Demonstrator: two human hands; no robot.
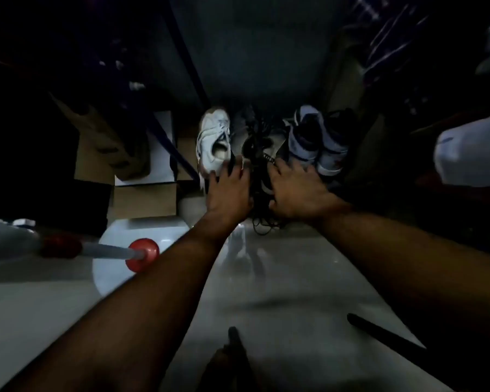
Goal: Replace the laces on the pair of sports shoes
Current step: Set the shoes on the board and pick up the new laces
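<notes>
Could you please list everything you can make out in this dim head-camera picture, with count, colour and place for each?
white sports shoe: one, white, left of the dark shoes, opening up.
dark shoes: count unclear, black with loose laces, centre, between the two hands.
blue and white shoes: two, side by side, right of centre.
cardboard boxes: a few, brown and white, stacked at left.
plunger: one, red cup, pale handle, lower left.
dark stick: one, black, on the pale floor, lower right.
left hand: one, fingers spread on the dark shoes beside the white shoe.
right hand: one, fingers spread on the dark shoes near the blue and white pair.
</notes>
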